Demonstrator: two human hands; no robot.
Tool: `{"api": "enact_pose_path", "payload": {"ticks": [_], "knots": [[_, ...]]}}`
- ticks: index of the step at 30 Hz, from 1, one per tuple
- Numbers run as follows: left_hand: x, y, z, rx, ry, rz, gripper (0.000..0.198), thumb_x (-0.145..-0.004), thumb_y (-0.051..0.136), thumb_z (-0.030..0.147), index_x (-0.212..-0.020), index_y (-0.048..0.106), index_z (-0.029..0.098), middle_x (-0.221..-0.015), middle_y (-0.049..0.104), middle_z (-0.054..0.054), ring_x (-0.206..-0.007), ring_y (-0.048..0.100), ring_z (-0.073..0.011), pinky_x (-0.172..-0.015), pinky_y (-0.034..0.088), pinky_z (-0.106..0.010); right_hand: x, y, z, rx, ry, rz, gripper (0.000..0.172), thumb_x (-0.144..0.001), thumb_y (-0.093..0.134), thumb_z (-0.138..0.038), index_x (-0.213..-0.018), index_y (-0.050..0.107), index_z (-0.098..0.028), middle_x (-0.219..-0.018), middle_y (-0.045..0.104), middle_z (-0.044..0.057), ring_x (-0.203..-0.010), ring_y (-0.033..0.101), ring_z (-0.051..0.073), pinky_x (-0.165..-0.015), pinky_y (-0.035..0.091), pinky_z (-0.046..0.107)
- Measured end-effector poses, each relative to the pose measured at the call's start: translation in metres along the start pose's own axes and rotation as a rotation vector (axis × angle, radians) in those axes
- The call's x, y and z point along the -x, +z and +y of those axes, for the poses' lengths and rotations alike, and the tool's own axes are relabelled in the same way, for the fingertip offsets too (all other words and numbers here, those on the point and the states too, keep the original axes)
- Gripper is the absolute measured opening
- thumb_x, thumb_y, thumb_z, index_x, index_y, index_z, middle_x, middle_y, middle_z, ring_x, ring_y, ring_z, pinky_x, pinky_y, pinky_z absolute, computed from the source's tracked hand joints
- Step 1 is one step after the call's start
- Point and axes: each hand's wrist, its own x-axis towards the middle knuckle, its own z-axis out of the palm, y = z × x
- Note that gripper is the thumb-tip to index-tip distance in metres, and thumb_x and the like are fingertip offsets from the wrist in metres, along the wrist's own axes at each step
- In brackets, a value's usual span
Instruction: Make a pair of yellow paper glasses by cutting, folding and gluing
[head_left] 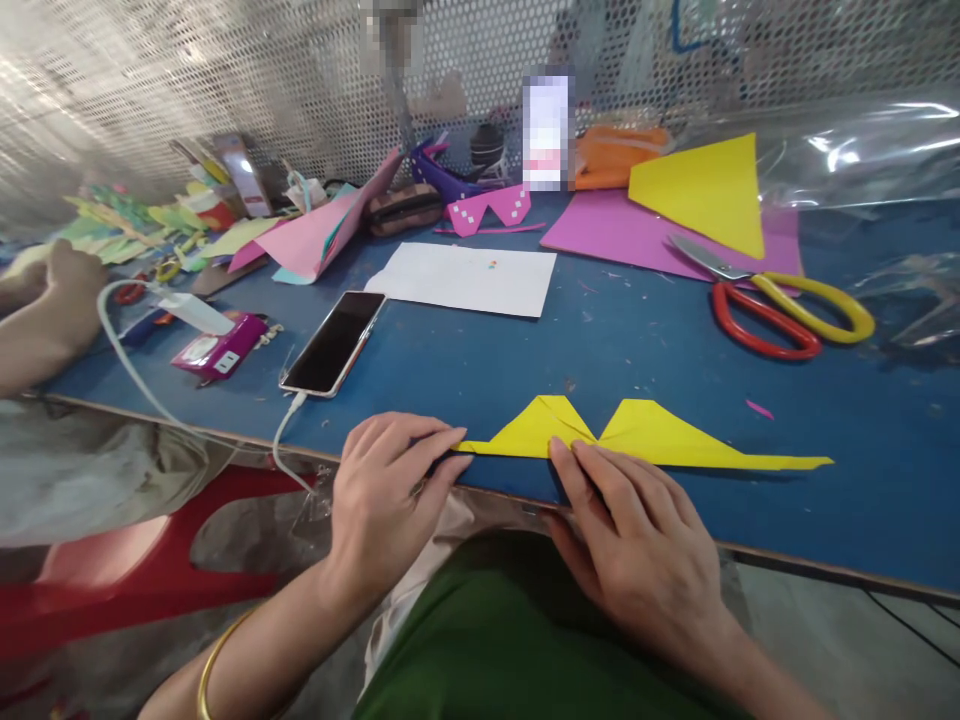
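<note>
A yellow paper cut-out (660, 432) shaped like a pair of glasses lies along the table's near edge. It has two raised lens-like peaks, a notch between them and a thin strip at each end; creases show near the notch. My left hand (386, 490) pinches the tip of its left strip between thumb and fingers. With closed fingertips, my right hand (637, 520) presses the lower edge just below the notch, its thumb lower down by the table edge. The right strip lies free of both hands.
Scissors (780, 290) with red and yellow handles lie right, partly over purple paper (600, 235). Beyond are white paper (472, 280) and pink paper glasses (491, 210). A phone (335, 343) with a cable and a purple adapter (221, 345) lie left. Another person's hand (64, 290) is far left.
</note>
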Motion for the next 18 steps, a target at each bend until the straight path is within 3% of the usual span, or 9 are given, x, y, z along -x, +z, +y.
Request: {"api": "enact_pose_path", "payload": {"ticks": [8, 18], "knots": [[-0.024, 0.005, -0.003, 0.197, -0.082, -0.199, 0.003, -0.087, 0.07, 0.022, -0.085, 0.069, 0.023, -0.088, 0.069, 0.001, -0.088, 0.061, -0.0171, -0.082, 0.042, -0.035, 0.001, -0.002, -0.001, -0.002, 0.022, -0.044, 0.044, -0.101, 0.05, -0.034, -0.132, 0.06, -0.005, -0.119, 0.068, 0.017, -0.11, 0.056, 0.027, -0.1, 0.04, 0.039], [-0.021, 0.005, -0.005, 0.224, -0.031, -0.197, 0.004, -0.091, 0.065, 0.021, -0.087, 0.066, 0.022, -0.09, 0.068, 0.001, -0.088, 0.06, -0.0167, -0.081, 0.041, -0.034, 0.003, -0.004, -0.001, 0.027, 0.032, -0.089, 0.044, -0.101, 0.049, -0.037, -0.133, 0.059, -0.008, -0.121, 0.067, 0.016, -0.111, 0.056, 0.027, -0.1, 0.04, 0.04]]}}
